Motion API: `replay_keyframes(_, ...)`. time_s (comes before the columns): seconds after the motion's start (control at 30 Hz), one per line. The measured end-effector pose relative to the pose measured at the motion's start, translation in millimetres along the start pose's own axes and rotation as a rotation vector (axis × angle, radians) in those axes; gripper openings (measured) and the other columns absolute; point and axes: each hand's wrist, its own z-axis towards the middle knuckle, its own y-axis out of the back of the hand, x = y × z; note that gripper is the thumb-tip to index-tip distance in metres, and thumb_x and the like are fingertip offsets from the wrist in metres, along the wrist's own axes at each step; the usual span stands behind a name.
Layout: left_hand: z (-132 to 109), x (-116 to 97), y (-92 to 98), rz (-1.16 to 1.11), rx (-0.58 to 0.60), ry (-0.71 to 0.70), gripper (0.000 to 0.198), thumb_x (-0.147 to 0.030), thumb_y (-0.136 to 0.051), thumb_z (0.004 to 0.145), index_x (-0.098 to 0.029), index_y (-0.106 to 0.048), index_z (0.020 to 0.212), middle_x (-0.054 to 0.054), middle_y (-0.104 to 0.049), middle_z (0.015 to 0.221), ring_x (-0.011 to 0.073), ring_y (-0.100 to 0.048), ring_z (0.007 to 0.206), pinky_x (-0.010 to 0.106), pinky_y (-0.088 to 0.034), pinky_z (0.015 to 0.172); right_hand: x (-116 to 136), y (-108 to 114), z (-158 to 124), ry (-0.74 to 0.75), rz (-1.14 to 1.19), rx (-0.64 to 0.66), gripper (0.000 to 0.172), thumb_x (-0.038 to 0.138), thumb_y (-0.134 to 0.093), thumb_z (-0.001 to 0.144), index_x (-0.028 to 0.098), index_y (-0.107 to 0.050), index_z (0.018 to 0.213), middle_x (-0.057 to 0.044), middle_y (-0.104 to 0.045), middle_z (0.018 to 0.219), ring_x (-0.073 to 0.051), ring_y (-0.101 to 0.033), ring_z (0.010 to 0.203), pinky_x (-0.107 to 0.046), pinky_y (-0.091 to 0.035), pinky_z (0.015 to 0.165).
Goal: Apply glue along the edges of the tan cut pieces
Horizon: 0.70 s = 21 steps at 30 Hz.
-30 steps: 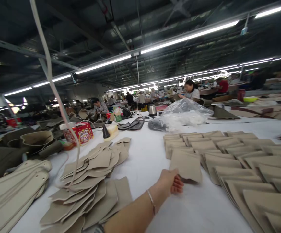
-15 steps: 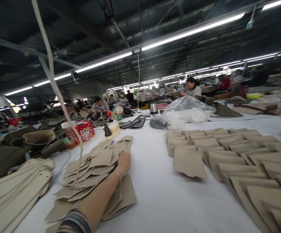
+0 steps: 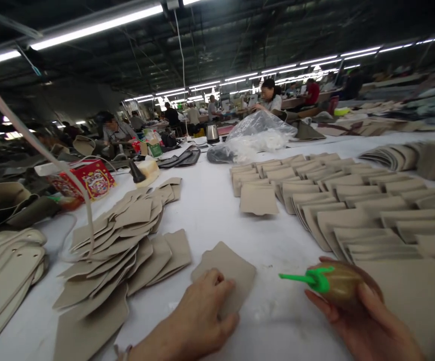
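The left hand (image 3: 202, 313) lies palm down on a single tan cut piece (image 3: 227, 271), fingers side by side and slightly bent, pressing on its near half without closing round it. The piece lies flat on the white table (image 3: 213, 220), and its rounded far edge sticks out beyond the fingertips.

The right hand (image 3: 364, 323) is wrapped round a small squeeze bottle (image 3: 339, 283), with the fingers clamped under and behind its body. The bottle is blurred; it seems amber-brown. Its green nozzle (image 3: 302, 277) points away from the right fingers toward the left hand. The tip stands just beside the tan piece's right edge, apart from it.

Left of the left fingers, a fanned heap of tan pieces (image 3: 123, 240) spreads over the table, with a white cord (image 3: 32, 145) hanging down onto it. Past the right fingers lie overlapping rows of tan pieces (image 3: 352, 205). One lone piece (image 3: 258, 199) sits at their near left corner, well beyond both hands. Farther off stand a red printed box (image 3: 89, 179), a clear plastic bag (image 3: 262, 133) and a metal kettle (image 3: 212, 133). Other people sit at tables behind these.
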Motion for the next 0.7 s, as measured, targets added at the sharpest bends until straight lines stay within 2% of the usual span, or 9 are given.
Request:
replay_keyframes(0.1,9.9,-5.5,-8.7,0.072,-0.041,0.055,0.035,-0.026,-0.054,0.08,-0.023,-0.058,0.115,0.01,-0.052,0.116,0.0262,-0.05,0.106,0.036,-0.043,0.092,3.8,-16.9,-6.5,0.007,0.003,0.0,0.027,0.039,-0.074,0.078,0.028,-0.071,0.103,-0.006,-0.067,0.112,-0.032,-0.066,0.093,-0.048,-0.061,0.074)
replay_keyframes(0.2,17.4,-9.7,-14.1,0.134,-0.018,0.075,0.032,-0.024,-0.053,0.079,-0.019,-0.057,0.11,0.012,-0.052,0.113,0.0269,-0.051,0.102,0.037,-0.044,0.09,4.7,-13.2,-10.2,0.018,-0.009,0.02,0.026,0.038,-0.072,0.08,0.027,-0.07,0.104,-0.006,-0.068,0.111,-0.032,-0.065,0.097,-0.05,-0.06,0.076)
replay_keyframes(0.4,20.9,-16.4,-12.7,0.173,0.011,0.104,0.034,-0.017,-0.052,0.077,-0.015,-0.055,0.111,0.015,-0.051,0.114,0.0282,-0.052,0.102,0.039,-0.044,0.089,8.4,-7.2,-14.8,0.059,-0.051,0.068,0.028,0.036,-0.073,0.079,0.027,-0.07,0.106,-0.007,-0.067,0.113,-0.034,-0.064,0.1,-0.051,-0.06,0.075)
replay_keyframes(0.57,30.6,-28.5,-19.8,0.227,-0.008,0.159,0.039,-0.012,-0.053,0.072,-0.01,-0.056,0.111,0.018,-0.053,0.111,0.032,-0.052,0.102,0.042,-0.045,0.088,10.0,-20.9,-20.1,0.038,-0.06,0.048,0.036,0.036,-0.081,0.071,0.024,-0.071,0.104,-0.008,-0.07,0.103,-0.033,-0.066,0.093,-0.048,-0.061,0.072)
replay_keyframes(0.7,42.3,-30.3,-18.5,0.27,-0.019,0.149,0.039,-0.004,-0.044,0.074,-0.005,-0.059,0.111,0.023,-0.057,0.108,0.0337,-0.057,0.098,0.043,-0.047,0.082,7.8,-23.3,-21.0,0.073,-0.127,0.064,0.044,0.04,-0.081,0.071,0.024,-0.067,0.109,-0.01,-0.071,0.099,-0.031,-0.067,0.089,-0.045,-0.06,0.072)
